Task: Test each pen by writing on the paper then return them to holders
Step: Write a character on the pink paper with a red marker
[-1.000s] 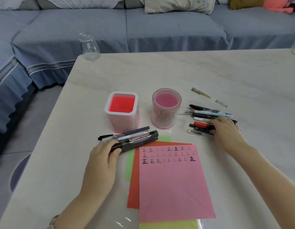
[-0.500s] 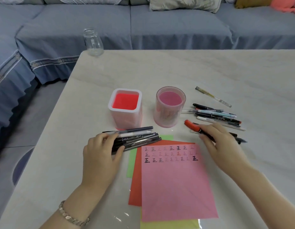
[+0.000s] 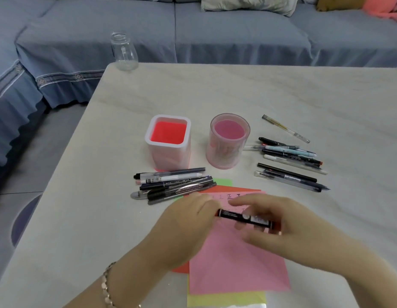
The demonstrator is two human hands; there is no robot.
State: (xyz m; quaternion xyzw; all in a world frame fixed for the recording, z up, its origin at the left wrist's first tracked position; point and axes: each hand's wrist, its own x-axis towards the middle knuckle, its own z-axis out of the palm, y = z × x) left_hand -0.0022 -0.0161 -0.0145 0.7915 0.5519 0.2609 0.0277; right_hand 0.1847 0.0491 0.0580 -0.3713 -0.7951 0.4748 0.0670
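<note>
Spanning most of the view, the surface point(image 3: 304, 96) carries the pink paper point(image 3: 237, 263) w/ rows of test marks, on top of other coloured sheets point(image 3: 226, 300). Behind it stand the square holder point(image 3: 168, 156) & round holder point(image 3: 226, 156), no pens showing in either. A left pile point(image 3: 171, 185) & right pile point(image 3: 290, 156) of pens lie flat beside them. The left hand point(image 3: 188, 221) & right hand point(image 3: 282, 227) meet just above the paper, palms turned inward. Left fingers curl round the left end of the marker point(image 3: 244, 217), hiding it; right fingers wrap the barrel's right part. The marker is black, thick, level, and off the paper. Prob. light, stiff, smooth plastic: grip mid-barrel, firm, as the cap likely needs a straight pull.
</note>
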